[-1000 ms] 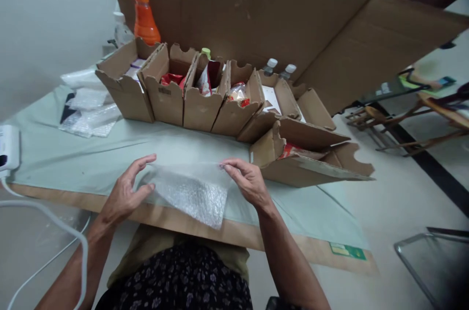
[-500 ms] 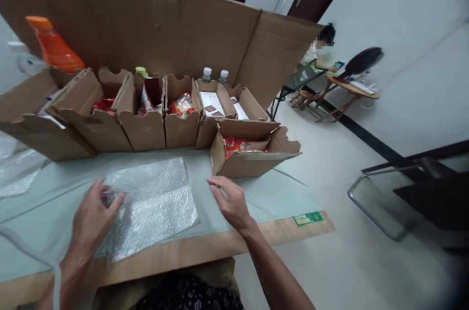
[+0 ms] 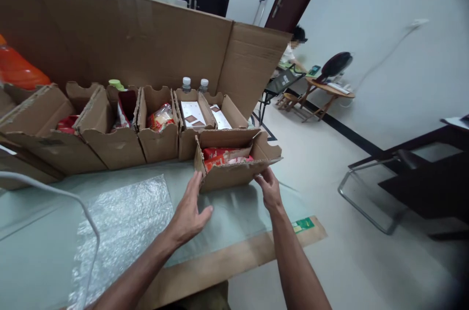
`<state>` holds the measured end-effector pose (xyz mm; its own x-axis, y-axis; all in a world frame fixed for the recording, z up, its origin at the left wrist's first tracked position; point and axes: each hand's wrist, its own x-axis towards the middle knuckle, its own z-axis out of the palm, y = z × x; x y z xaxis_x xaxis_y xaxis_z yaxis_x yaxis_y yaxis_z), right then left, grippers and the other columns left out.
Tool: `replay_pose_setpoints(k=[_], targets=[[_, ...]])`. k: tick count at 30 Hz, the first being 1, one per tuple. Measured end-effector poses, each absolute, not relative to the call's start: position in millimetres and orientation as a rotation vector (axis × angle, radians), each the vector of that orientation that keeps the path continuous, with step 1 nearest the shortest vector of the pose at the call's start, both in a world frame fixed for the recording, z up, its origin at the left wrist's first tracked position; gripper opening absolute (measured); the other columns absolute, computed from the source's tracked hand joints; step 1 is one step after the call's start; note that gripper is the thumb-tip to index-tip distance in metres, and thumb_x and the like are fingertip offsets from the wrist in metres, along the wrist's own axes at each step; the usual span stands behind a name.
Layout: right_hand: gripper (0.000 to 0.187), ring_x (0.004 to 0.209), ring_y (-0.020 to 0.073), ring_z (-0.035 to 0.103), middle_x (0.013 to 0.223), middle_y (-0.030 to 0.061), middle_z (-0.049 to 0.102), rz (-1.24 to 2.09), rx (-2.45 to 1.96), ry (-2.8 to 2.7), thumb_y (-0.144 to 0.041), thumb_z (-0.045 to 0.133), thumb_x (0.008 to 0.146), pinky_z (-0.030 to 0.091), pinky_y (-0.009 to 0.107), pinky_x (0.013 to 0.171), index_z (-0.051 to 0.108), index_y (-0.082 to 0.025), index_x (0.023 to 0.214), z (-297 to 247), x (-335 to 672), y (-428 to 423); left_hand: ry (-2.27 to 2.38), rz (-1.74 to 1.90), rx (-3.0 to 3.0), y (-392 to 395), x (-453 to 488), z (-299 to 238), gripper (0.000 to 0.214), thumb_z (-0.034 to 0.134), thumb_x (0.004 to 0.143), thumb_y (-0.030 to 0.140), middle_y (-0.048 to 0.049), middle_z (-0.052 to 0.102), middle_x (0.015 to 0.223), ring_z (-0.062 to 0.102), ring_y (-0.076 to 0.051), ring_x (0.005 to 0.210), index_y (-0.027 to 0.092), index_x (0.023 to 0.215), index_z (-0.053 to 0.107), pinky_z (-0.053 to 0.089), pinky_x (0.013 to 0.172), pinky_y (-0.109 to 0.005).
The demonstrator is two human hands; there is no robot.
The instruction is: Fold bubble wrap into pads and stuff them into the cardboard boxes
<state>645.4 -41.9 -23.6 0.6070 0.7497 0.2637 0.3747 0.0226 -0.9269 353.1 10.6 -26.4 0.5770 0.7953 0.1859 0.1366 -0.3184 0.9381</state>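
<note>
Standing on the pale green table cover is a small open cardboard box (image 3: 227,179) with red and pink packets (image 3: 227,156) inside. My left hand (image 3: 189,215) is at its left front corner, fingers stretched and thumb apart, the fingertips at the cardboard. At the box's right front end, my right hand (image 3: 270,190) has bent fingers and thumb gripping the lower corner. A sheet of bubble wrap (image 3: 126,222) lies flat to the left, partly under my left forearm.
Behind stands a row of open cardboard bins (image 3: 113,146) with packets and white boxes (image 3: 193,113), backed by a tall cardboard panel (image 3: 146,31). A grey cable (image 3: 86,210) crosses at left. Beyond the table, a person (image 3: 291,53) sits near a folding table (image 3: 330,86).
Both hands have moved to the small cardboard box, the left leaving the bubble wrap and the right reaching the box's right end. The view has turned to the right.
</note>
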Motion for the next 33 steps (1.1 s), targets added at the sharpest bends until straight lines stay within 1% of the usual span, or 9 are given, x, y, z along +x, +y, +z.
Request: replay_pose_setpoints(k=[6, 10, 13, 16, 19, 22, 25, 28, 33], targets=[[0.044, 0.106, 0.0304, 0.067, 0.113, 0.0115, 0.075, 0.41, -1.553, -0.899, -0.046, 0.072, 0.075, 0.055, 0.043, 0.089, 0.067, -0.02, 0.111, -19, 656, -46, 0.695, 0.749, 1.759, 12, 373, -31, 0.102, 0.066, 0.078, 0.022, -0.0123, 0.015, 0.172, 0.024, -0.038, 0.155, 0.031, 0.163, 0.011, 0.032, 0.12, -0.062], [0.049, 0.11, 0.0307, 0.066, 0.117, 0.0136, 0.072, 0.33, -1.588, -0.83, -0.046, 0.07, 0.075, 0.054, 0.047, 0.094, 0.064, -0.018, 0.115, -18, 659, -48, 0.648, 0.725, 1.789, 12, 380, -26, 0.101, 0.066, 0.078, 0.023, -0.0128, 0.018, 0.171, 0.024, -0.037, 0.155, 0.028, 0.163, 0.013, 0.033, 0.12, -0.061], [0.053, 0.117, 0.0329, 0.063, 0.127, 0.0179, 0.067, 0.154, -1.688, -0.713, -0.044, 0.069, 0.078, 0.052, 0.05, 0.097, 0.063, -0.016, 0.122, -22, 648, -65, 0.74, 0.743, 1.884, 10, 353, -22, 0.089, 0.064, 0.082, 0.024, -0.0137, 0.027, 0.168, 0.027, -0.035, 0.154, 0.025, 0.161, 0.024, 0.032, 0.122, -0.058], [0.044, 0.116, 0.0312, 0.065, 0.125, 0.0174, 0.069, -0.065, -1.728, -0.654, -0.041, 0.062, 0.087, 0.05, 0.05, 0.101, 0.066, -0.015, 0.123, -29, 618, -90, 0.912, 0.761, 2.058, 5, 288, -25, 0.064, 0.061, 0.089, 0.028, -0.0122, 0.046, 0.158, 0.039, -0.032, 0.149, 0.025, 0.151, 0.046, 0.035, 0.122, -0.055], [0.028, 0.112, 0.0272, 0.068, 0.117, 0.0129, 0.073, 0.018, -1.717, -0.951, -0.034, 0.057, 0.095, 0.051, 0.046, 0.101, 0.071, -0.018, 0.113, -28, 566, -101, 1.178, 0.798, 2.182, -1, 212, -29, 0.041, 0.054, 0.095, 0.032, -0.011, 0.062, 0.143, 0.05, -0.032, 0.14, 0.024, 0.134, 0.062, 0.043, 0.116, -0.056], [0.022, 0.113, 0.0244, 0.068, 0.12, 0.01, 0.073, 0.256, -1.572, -1.5, -0.025, 0.056, 0.097, 0.053, 0.044, 0.1, 0.072, -0.022, 0.112, -19, 493, -79, 1.397, 0.824, 2.268, -1, 163, -31, 0.036, 0.049, 0.098, 0.032, -0.0128, 0.067, 0.136, 0.056, -0.032, 0.134, 0.02, 0.127, 0.066, 0.047, 0.111, -0.055], [0.033, 0.128, 0.025, 0.059, 0.136, 0.0098, 0.067, 0.379, -1.378, -1.997, -0.018, 0.055, 0.096, 0.048, 0.045, 0.107, 0.067, -0.024, 0.127, -11, 415, -32, 1.466, 0.775, 2.383, 6, 148, -32, 0.036, 0.047, 0.098, 0.03, -0.0143, 0.065, 0.139, 0.052, -0.033, 0.137, 0.018, 0.127, 0.066, 0.045, 0.112, -0.055], [0.044, 0.142, 0.0277, 0.046, 0.152, 0.0129, 0.053, 0.371, -1.348, -2.332, -0.021, 0.059, 0.096, 0.044, 0.046, 0.11, 0.058, -0.02, 0.14, -15, 360, 13, 1.506, 0.591, 2.495, 13, 146, -37, 0.041, 0.052, 0.093, 0.03, -0.016, 0.06, 0.145, 0.048, -0.037, 0.14, 0.017, 0.13, 0.064, 0.043, 0.112, -0.057], [0.051, 0.147, 0.0307, 0.039, 0.158, 0.0149, 0.047, 0.26, -1.481, -2.511, -0.036, 0.058, 0.1, 0.034, 0.049, 0.116, 0.052, -0.016, 0.146, -40, 366, 29, 1.443, 0.36, 2.569, 17, 136, -50, 0.05, 0.052, 0.095, 0.036, -0.0152, 0.049, 0.156, 0.039, -0.036, 0.148, 0.019, 0.142, 0.055, 0.032, 0.118, -0.059]])
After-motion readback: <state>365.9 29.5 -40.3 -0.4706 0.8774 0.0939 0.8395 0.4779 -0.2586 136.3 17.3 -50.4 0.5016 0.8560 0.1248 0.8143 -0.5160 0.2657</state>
